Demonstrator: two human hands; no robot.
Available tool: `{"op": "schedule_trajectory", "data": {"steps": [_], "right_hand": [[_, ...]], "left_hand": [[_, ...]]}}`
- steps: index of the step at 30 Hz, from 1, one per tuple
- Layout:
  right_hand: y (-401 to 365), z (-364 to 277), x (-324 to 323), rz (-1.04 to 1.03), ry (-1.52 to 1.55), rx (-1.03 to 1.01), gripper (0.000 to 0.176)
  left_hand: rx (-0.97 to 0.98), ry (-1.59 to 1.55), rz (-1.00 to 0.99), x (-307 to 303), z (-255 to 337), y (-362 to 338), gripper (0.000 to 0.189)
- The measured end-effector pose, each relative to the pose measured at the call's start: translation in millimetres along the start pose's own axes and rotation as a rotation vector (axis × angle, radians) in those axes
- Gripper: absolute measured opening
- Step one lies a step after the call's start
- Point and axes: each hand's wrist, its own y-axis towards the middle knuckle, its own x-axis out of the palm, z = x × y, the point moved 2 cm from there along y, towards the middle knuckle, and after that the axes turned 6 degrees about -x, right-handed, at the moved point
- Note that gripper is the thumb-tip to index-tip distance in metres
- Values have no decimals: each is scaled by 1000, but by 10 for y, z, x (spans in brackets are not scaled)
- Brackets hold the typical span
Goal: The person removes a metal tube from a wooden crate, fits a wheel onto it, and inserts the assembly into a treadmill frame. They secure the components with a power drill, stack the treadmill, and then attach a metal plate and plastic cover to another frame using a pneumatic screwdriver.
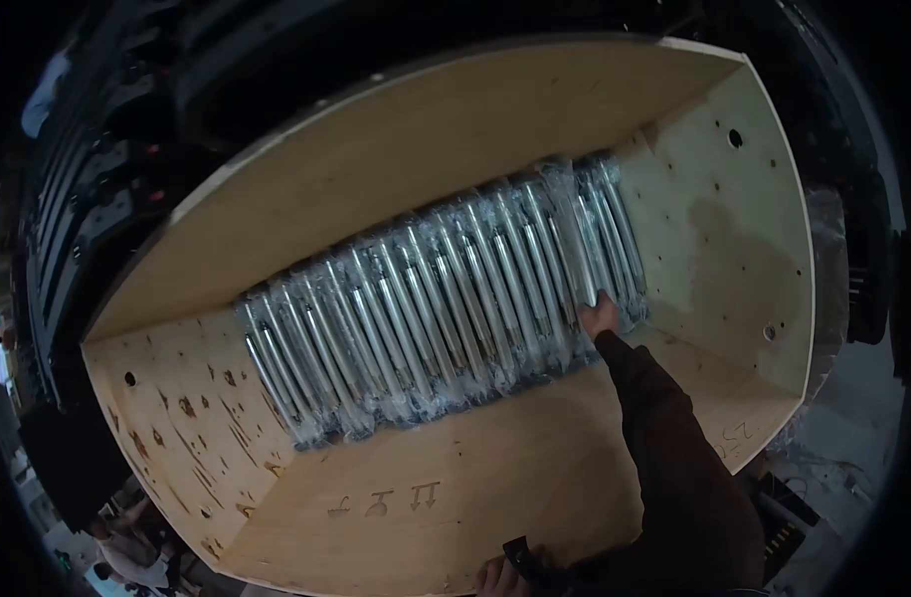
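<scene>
My right hand (600,316) reaches down into a large wooden crate (535,438). Its fingers are closed around the near end of a plastic-wrapped metal rod (575,244), toward the right end of the row. Many similar shiny metal rods (416,308) lie side by side in clear plastic wrap, filling the crate's middle. At the bottom edge of the view, my left hand (502,577) curls its fingers over the crate's near rim, next to a black strap-like piece (521,555). Most of that hand is cut off.
Tall plywood walls enclose the rods; the right end wall (744,209) has holes. Printed handling marks (384,500) show on the near wall. A person (132,557) is at the lower left. Dark equipment stands beyond the far side. Plastic sheeting (828,259) hangs outside at right.
</scene>
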Motion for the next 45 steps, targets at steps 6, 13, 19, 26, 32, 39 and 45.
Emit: {"op": "schedule_trajectory", "data": {"steps": [6,13,19,26,32,39,45], "right_hand": [[-647,-833,-1227,-467,143,-358,43],[-2515,-2586,-2106,-1176,563,-507,51],[-3856,-3071,-2002,-1426,585,-1139,60],[-4409,-3980,-3202,-776,753,-1681,62],[-3936,-2968,-3305,-721,833,-1405,23],[-1698,-635,-4395,194,1432,-394,27],[-1822,46,-4381,-84,1497,-323,42]], "left_hand": [[-8,-40,157,-102,80,-102,23],[-241,-1075,391,-647,-453,432,47],[-205,-1303,688,-2136,-556,-75,61],[-371,-1215,474,-1535,-605,-1745,43],[-330,-1260,49,-550,-346,-2586,45],[-193,-866,-45,255,-466,-3090,34],[-345,-996,9,259,-375,-3411,34]]}}
